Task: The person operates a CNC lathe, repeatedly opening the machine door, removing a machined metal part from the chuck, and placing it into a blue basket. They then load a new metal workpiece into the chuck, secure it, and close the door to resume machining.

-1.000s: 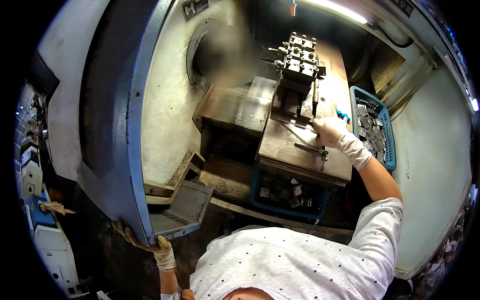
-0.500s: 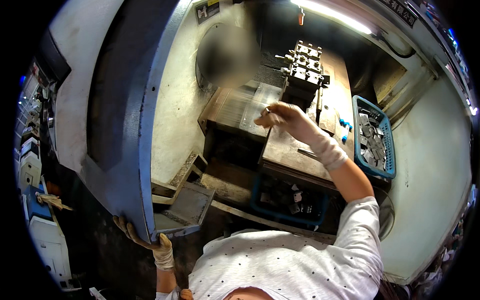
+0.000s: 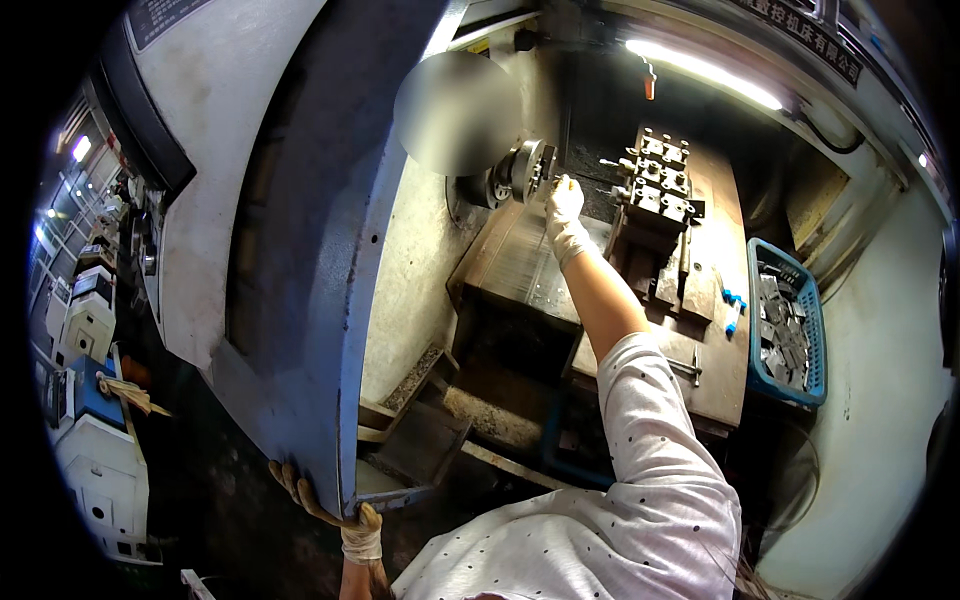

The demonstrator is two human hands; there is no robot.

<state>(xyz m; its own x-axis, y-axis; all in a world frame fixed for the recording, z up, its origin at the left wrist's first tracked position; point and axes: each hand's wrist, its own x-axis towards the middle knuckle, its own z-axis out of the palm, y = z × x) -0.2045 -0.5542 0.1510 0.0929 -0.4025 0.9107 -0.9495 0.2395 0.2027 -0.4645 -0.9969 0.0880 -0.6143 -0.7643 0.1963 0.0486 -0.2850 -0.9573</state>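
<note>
My left hand (image 3: 345,516), in a pale glove, is wrapped round the lower edge of the blue machine door (image 3: 325,320) at the left. Its fingers lie on the outer side and the thumb on the inner. My right hand (image 3: 566,205), also gloved, reaches into the lathe with its fingers closed, just right of the metal chuck (image 3: 524,172). What the fingers hold, if anything, is too small to make out, and I cannot tell whether they touch the chuck's face. A round grey blur covers the area left of the chuck.
Right of my hand stands a block of tool holders (image 3: 662,180) on the brown slide (image 3: 715,385). A T-handled metal tool (image 3: 685,368) and a blue-ended piece (image 3: 735,312) lie there. A blue basket (image 3: 818,335) holds metal parts. My arm partly hides a lower blue crate (image 3: 555,455).
My right hand has gone forward from above the slide to the chuck, its arm now stretched out. My left hand keeps its hold on the door. The whole view has shifted.
</note>
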